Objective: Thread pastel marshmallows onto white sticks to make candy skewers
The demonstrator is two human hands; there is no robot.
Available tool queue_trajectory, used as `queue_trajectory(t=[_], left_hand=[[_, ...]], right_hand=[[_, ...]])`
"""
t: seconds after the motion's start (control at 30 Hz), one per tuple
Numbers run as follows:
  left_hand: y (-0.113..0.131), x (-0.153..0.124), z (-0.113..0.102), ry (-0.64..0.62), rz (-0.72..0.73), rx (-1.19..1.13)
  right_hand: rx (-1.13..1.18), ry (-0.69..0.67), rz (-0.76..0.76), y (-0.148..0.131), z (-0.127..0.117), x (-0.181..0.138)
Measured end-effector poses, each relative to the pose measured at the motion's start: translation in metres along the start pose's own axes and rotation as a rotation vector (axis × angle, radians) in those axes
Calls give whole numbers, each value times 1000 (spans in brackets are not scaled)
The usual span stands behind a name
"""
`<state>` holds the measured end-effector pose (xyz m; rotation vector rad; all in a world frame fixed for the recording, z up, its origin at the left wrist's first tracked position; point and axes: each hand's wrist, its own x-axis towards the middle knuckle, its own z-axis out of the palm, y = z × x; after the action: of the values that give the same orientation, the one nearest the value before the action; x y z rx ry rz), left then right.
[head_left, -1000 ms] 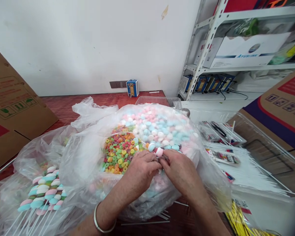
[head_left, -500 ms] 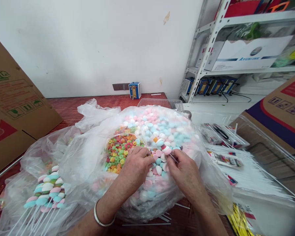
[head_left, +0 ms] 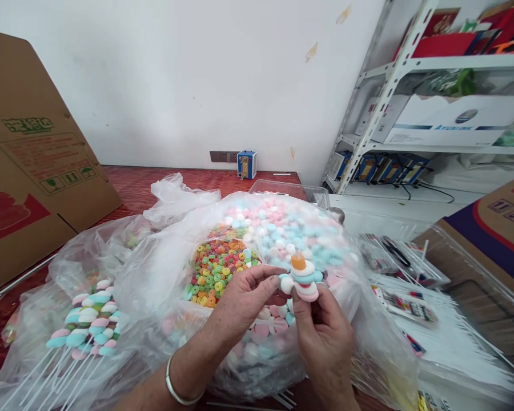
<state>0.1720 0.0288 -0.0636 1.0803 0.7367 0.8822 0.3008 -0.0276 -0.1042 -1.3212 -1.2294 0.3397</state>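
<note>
My right hand point(head_left: 323, 328) grips a marshmallow skewer point(head_left: 305, 278), its stack of white, blue and pink marshmallows upright with an orange gummy on top. The fingers wrap round the lower end, and the stick is hidden by the hand. Beside the stack, my left hand point(head_left: 251, 291) pinches a white and blue marshmallow point(head_left: 286, 283). Below and behind both hands lies a large clear bag of pastel marshmallows point(head_left: 282, 220). Ring-shaped gummies point(head_left: 218, 268) in green, orange, red and yellow fill an open part to the left of my hands.
Finished marshmallow skewers point(head_left: 89, 319) lie on plastic at the left, near a cardboard box point(head_left: 38, 154). White sticks point(head_left: 449, 319) and small packets cover the right side. A clear plastic tray point(head_left: 278, 185) and a small blue device point(head_left: 247, 164) sit at the back.
Both hands have come up from among the marshmallows. The skewer has turned upright in my right hand, and my left hand now holds a marshmallow beside it. The view has shifted slightly.
</note>
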Motion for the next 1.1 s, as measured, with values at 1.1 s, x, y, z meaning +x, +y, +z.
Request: queue_trajectory(t=[1.1], left_hand=[[-5,17,-26,412,239,188]], right_hand=[[9,-590,202,-22,-14,-21]])
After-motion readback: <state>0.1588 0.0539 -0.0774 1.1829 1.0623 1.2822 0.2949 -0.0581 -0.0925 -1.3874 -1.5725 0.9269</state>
